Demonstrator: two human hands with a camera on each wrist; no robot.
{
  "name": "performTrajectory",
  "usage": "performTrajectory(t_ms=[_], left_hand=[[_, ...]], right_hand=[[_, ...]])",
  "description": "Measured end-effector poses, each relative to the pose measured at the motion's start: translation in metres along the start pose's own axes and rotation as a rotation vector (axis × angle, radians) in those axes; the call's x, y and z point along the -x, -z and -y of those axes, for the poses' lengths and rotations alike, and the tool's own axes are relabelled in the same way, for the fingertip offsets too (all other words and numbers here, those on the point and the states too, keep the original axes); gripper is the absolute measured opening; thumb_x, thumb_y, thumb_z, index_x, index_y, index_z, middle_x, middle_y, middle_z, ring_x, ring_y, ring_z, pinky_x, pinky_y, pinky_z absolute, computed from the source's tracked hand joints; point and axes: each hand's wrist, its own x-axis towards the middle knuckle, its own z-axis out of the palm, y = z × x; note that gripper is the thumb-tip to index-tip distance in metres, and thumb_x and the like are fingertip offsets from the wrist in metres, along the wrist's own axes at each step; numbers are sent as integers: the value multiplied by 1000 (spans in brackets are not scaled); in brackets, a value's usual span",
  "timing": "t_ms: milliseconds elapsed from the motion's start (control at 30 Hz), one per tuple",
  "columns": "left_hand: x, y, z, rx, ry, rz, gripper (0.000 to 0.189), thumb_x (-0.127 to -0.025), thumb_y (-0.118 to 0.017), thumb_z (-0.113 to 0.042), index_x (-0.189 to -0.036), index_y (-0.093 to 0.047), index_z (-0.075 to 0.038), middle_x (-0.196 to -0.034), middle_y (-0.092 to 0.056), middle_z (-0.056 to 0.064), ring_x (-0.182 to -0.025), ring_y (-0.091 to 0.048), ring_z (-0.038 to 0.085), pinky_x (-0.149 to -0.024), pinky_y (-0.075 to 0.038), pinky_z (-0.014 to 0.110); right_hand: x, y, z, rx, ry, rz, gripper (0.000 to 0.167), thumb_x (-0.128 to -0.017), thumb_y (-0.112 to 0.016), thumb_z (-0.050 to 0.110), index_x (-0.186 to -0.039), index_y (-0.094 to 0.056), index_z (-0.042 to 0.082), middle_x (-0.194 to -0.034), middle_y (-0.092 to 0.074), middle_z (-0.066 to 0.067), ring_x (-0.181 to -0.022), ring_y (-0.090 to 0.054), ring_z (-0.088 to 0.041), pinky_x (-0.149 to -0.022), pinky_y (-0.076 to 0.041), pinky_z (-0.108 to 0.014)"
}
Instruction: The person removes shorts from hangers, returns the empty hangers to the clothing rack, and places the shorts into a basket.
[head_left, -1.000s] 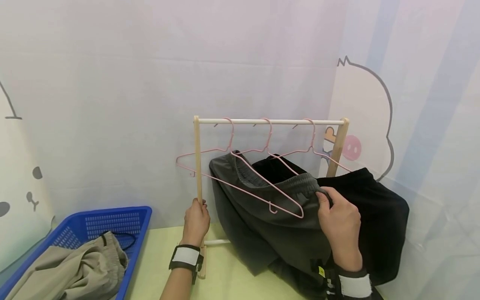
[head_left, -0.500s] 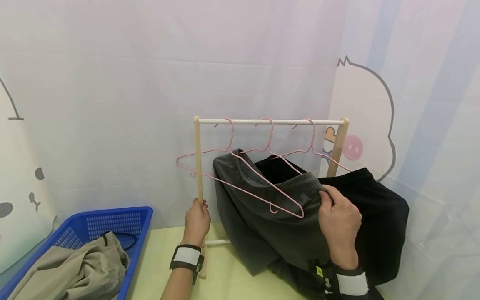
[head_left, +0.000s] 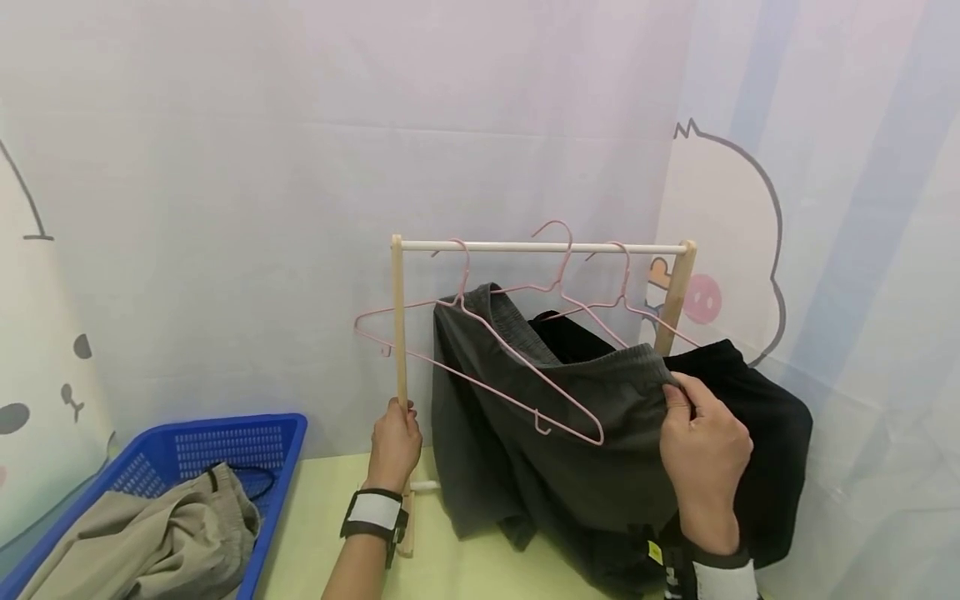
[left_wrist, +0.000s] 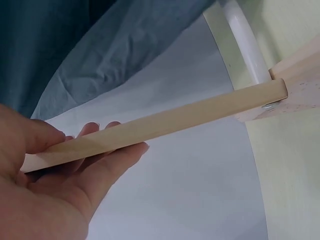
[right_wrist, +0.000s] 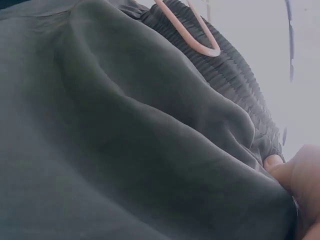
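Left hand [head_left: 395, 446] grips wooden post [head_left: 399, 333] at seven o'clock; right hand [head_left: 707, 454] pinches grey waistband edge [head_left: 626, 360] at four; yellow tabletop [head_left: 318, 500] separates post and basket [head_left: 232, 425].

A person's left hand [head_left: 393, 446] grips the near-left wooden post [head_left: 399, 333] of a small rack, while the right hand [head_left: 707, 454] pinches the waistband of a dark grey garment [head_left: 570, 458]. The middle pink hanger [head_left: 561, 275] slopes into that garment's waist opening, its hook rising above the white rail [head_left: 495, 247]. The left pink hanger [head_left: 540, 379] crosses in front of the grey cloth; the right pink hanger [head_left: 624, 279] reaches a black garment [head_left: 776, 442] behind the right hand. At left, a blue basket [head_left: 283, 475] on a yellow-green surface [head_left: 322, 500] holds a beige garment [head_left: 165, 533].
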Motion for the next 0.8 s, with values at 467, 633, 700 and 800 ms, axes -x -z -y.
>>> performTrajectory(t_ms=[467,633,700,800], left_hand=[[-4,1,-3,-20,2,2,13,-101,-55,1,-111,-61,6,-97,-73,22,-88,-72,44,-74,-56,58],[-2,2,-4,-15,6,13,13,-101,-55,1,-112,-61,6,-98,-73,23,-88,-72,45,-74,-56,58],[-2,1,-4,-13,3,5,13,-101,-55,1,-111,-61,6,-98,-73,23,-88,-72,46,-74,-56,59],[-1,1,-4,-8,10,2,13,-101,-55,1,-112,-61,6,-98,-74,23,-88,-72,45,-74,-56,59]], right_hand=[[7,10,-9,31,17,35,15,-100,-68,17,-108,-78,8,-100,-77,-19,-80,-69,-46,-63,-47,-59],[15,13,-17,56,36,53,13,-98,-71,14,-106,-78,7,-95,-77,-19,-75,-69,-46,-59,-47,-59],[18,15,-20,62,44,62,13,-97,-71,13,-106,-78,7,-94,-77,-19,-74,-69,-45,-59,-47,-58],[20,17,-24,63,55,67,12,-97,-71,12,-105,-78,6,-90,-77,-19,-71,-69,-43,-57,-47,-56]])
